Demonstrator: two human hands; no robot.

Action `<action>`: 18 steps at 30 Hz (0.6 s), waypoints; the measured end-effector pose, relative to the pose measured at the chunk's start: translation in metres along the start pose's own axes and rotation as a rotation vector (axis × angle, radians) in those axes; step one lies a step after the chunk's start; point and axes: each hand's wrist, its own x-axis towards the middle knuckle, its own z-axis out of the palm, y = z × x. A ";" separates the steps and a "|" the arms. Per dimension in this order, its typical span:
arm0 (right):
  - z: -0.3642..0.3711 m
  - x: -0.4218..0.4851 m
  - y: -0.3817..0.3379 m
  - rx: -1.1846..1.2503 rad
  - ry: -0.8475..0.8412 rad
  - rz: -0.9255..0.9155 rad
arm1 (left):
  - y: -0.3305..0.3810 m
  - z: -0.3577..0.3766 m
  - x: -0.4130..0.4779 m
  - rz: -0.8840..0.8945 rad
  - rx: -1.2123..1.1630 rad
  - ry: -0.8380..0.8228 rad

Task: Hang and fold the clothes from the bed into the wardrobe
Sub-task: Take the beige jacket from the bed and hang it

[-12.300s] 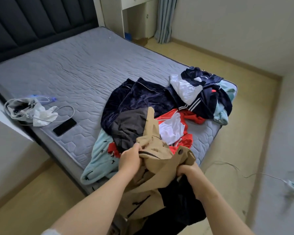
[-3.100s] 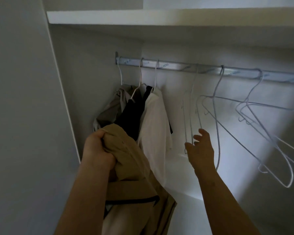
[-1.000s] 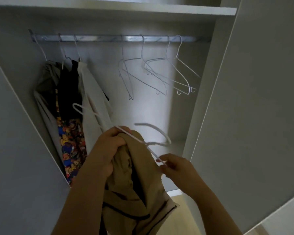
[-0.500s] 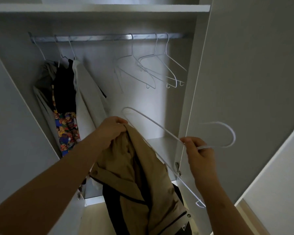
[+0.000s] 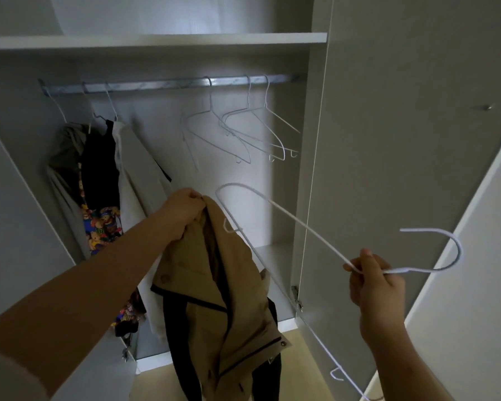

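Before open wardrobe: left hand (image 5: 182,208) grips tan jacket with dark trim (image 5: 214,290) by collar, right hand (image 5: 373,280) pinches white wire hanger (image 5: 287,217) at neck — hanging step underway. Next, likely: feed hanger arm into shoulder, hook on metal rail (image 5: 162,83).

We read this as home, clothes closet: wardrobe rail (image 5: 168,83) as landmark, everyday garments (image 5: 99,157) hung under its left end, wire hangers (image 5: 243,134) under its right end, shelf (image 5: 156,41) above it, pale wood floor (image 5: 297,357) below
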 end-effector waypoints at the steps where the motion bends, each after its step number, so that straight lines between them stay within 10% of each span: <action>1: -0.001 -0.001 0.001 -0.038 -0.027 -0.009 | 0.001 -0.002 -0.001 -0.068 -0.055 -0.017; 11: 0.038 -0.022 0.016 -0.413 -0.269 -0.122 | 0.008 0.002 -0.028 -0.009 -0.052 -0.053; 18: 0.076 -0.045 0.031 -0.339 -0.178 0.032 | 0.014 0.012 -0.073 0.412 -0.003 -0.445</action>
